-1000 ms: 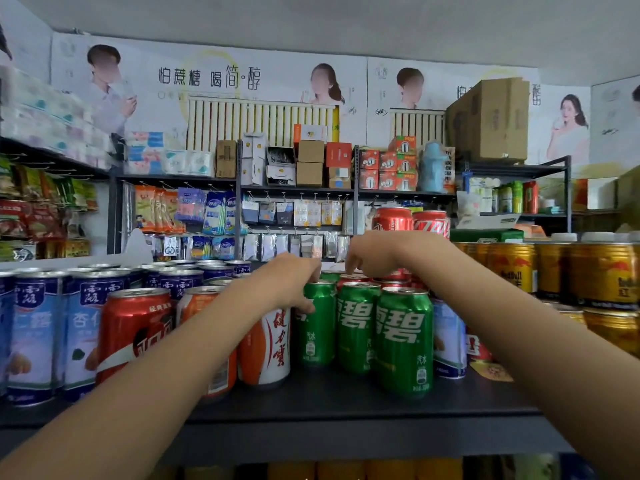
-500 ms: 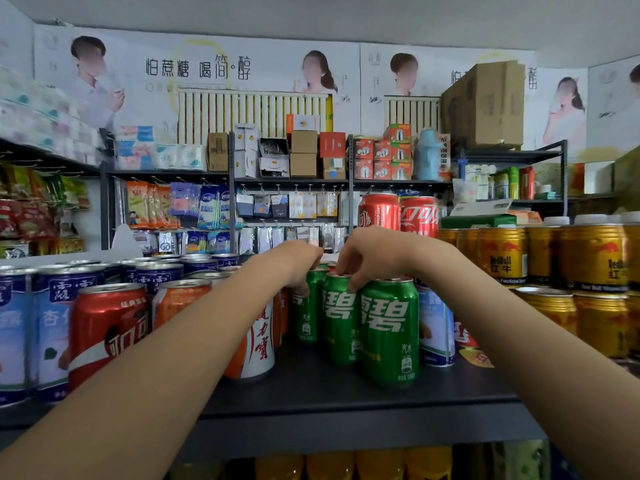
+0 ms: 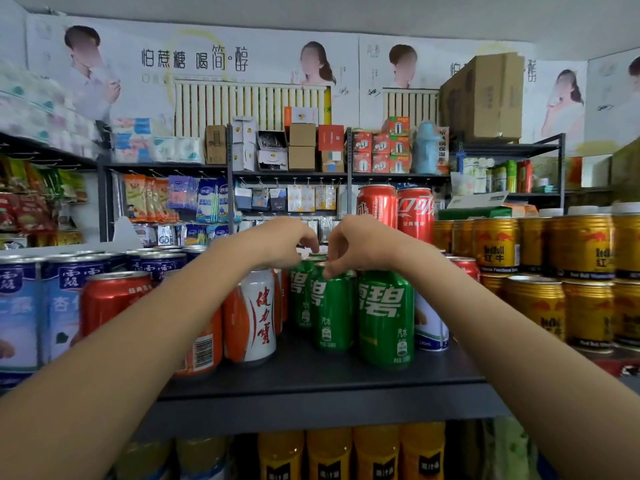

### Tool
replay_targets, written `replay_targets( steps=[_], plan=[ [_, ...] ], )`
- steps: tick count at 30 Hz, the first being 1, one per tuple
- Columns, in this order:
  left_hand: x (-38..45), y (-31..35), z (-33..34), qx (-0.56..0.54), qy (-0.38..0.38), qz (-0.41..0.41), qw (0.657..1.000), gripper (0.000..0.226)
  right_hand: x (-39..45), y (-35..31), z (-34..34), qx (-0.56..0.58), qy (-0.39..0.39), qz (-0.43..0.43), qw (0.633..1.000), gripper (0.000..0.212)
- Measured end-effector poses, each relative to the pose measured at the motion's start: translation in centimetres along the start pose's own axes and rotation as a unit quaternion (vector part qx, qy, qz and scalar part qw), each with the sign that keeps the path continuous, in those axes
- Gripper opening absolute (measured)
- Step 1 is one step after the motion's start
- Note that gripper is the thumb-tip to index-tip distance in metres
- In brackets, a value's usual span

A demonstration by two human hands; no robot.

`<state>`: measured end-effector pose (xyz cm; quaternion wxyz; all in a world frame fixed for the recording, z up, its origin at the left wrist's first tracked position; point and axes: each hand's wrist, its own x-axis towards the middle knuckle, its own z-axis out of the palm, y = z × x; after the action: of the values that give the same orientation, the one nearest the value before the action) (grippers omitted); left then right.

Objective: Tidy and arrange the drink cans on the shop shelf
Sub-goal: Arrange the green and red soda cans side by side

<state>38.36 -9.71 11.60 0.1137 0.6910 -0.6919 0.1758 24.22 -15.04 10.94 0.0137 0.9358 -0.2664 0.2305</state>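
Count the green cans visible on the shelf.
3: front green can at right, middle green can under the right hand, rear green can at left. More may hide behind.

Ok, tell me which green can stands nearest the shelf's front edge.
The rightmost green can, beside the blue-and-white can; the other two sit further back.

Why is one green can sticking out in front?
The front green can stands nearer the shelf edge than the green cans behind it, so that row runs slanted. Nothing looks spilled, dented or tipped over.
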Motion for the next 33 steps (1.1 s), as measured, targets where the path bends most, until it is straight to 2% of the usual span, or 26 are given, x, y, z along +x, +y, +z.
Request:
replay_targets(
  steps=[4, 7, 10, 16, 20, 24, 26, 29, 33],
  plan=[
    [-2.3, 0.0, -0.2, -0.106, -0.045, 0.039, 0.993, 0.033, -3.4, 1.4, -1.4, 0.030, 0.087, 0.017, 0.996, 0.021],
    [-2.3, 0.5, 0.5, -0.159, -0.017, 0.045, 0.986, 0.019, -5.9, 2.4, -1.0, 0.034, 0.071, 0.055, 0.995, 0.030],
    [-1.7, 0.9, 1.0, -0.138, 0.018, 0.045, 0.989, 0.007, -7.3, 2.6, 0.4, 0.068, 0.038, 0.080, 0.994, 0.042],
    [-1.1, 0.5, 1.6, -0.117, 0.039, -0.014, 0.992, 0.008, -7.5, 2.6, 1.9, 0.121, 0.105, 0.103, 0.982, 0.054],
    [-0.7, 0.3, 1.0, -0.089, 0.024, -0.022, 0.996, 0.004, -6.3, 1.3, 2.7, 0.204, 0.080, 0.065, 0.974, 0.052],
    [-0.6, 0.5, 1.1, -0.088, 0.026, 0.002, 0.996, 0.007, -5.0, 0.0, 3.8, 0.248, 0.079, 0.034, 0.965, 0.063],
    [-1.3, -0.6, 0.7, -0.103, 0.018, -0.003, 0.995, 0.005, -5.3, -0.2, 4.4, 0.281, 0.097, 0.043, 0.954, 0.068],
    [-2.9, -2.4, 0.3, -0.104, -0.004, -0.008, 0.995, 0.017, -6.6, -1.0, 6.0, 0.275, 0.142, 0.077, 0.948, 0.077],
    [-3.6, -2.0, 0.6, -0.104, 0.047, -0.029, 0.993, 0.017, -6.9, -2.6, 8.5, 0.243, 0.191, 0.095, 0.946, 0.090]
  ],
)
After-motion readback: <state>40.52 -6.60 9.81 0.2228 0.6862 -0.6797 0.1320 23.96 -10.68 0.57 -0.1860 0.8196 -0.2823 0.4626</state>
